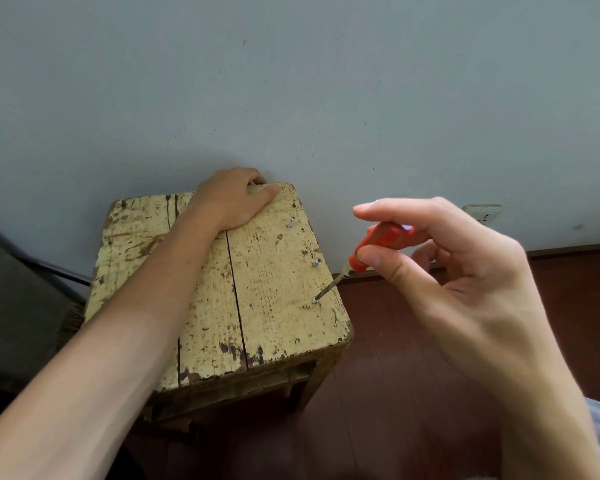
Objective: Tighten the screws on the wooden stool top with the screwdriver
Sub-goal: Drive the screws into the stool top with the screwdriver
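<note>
A worn wooden stool top [267,289] with flaking pale yellow paint stands against the wall. Three screws sit along its right edge: a far one [291,222], a middle one [317,262] and a near one [314,301]. My right hand [465,271] pinches the red handle of a screwdriver [371,245] between thumb and fingers. Its metal tip rests in the near screw. My left hand [232,199] grips the stool's far edge, fingers curled over the back, forearm lying across the top.
A grey wall [291,81] rises right behind the stool, with a white socket [484,213] low on the right. Dark red wooden floor [395,393] lies to the right and front. A dark grey object [14,306] stands at the left.
</note>
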`<action>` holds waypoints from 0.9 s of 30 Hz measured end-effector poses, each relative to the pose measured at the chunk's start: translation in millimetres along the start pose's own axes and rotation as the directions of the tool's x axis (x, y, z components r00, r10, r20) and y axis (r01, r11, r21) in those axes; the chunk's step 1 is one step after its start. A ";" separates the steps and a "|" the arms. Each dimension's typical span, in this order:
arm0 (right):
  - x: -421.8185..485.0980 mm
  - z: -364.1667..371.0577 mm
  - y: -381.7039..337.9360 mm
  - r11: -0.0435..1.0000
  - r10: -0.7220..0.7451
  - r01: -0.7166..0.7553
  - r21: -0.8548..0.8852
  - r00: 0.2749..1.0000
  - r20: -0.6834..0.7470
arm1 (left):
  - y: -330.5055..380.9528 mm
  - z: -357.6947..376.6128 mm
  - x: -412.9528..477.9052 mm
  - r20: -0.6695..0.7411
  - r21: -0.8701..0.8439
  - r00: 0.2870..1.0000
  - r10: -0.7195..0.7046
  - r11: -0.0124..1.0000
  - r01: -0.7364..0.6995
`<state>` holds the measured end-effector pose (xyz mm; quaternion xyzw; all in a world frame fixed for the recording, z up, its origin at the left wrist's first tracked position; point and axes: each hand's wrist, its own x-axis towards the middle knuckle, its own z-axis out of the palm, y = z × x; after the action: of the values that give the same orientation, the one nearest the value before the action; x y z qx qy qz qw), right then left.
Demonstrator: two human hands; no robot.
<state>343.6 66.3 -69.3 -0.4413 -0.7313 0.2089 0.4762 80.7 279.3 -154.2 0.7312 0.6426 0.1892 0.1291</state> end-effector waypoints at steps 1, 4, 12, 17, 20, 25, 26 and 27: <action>-0.1 -1.0 0.7 1.000 0.001 -0.001 -0.008 1.000 -0.002 | 0.3 -0.2 -0.1 -0.002 0.001 1.000 0.000 1.000 0.000; -1.9 -8.9 2.1 1.000 0.013 -0.014 0.011 0.998 0.066 | 1.0 -0.9 -0.1 0.002 0.002 1.000 0.000 1.000 0.000; -4.9 -12.3 3.1 0.993 0.034 -0.045 0.107 0.994 0.102 | 1.4 -1.7 -0.9 0.010 -0.001 1.000 -0.007 1.000 0.007; -2.0 -4.0 3.5 0.995 0.032 -0.031 0.096 0.999 -0.007 | 2.8 -2.5 -2.3 0.015 -0.004 1.000 -0.013 1.000 0.013; -0.8 0.9 1.8 0.997 0.016 -0.013 0.072 0.999 -0.037 | 3.1 -3.0 -2.2 0.014 -0.005 1.000 -0.009 1.000 0.009; -1.9 -7.5 4.3 0.995 0.013 -0.019 0.094 0.998 0.064 | 2.9 -3.4 -2.0 0.023 -0.001 1.000 -0.008 1.000 0.008; -2.9 -9.7 4.2 0.991 0.023 -0.035 0.127 0.995 0.100 | 3.1 -3.5 -2.2 0.023 -0.002 1.000 -0.009 1.000 0.009; -3.6 -11.1 4.1 0.986 0.033 -0.052 0.159 0.992 0.123 | 3.3 -3.4 -2.2 0.023 -0.001 1.000 -0.010 1.000 0.010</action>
<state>355.8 64.2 -69.0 -0.4032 -0.7297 0.3040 0.4609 81.9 276.5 -149.9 0.7299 0.6447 0.1805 0.1379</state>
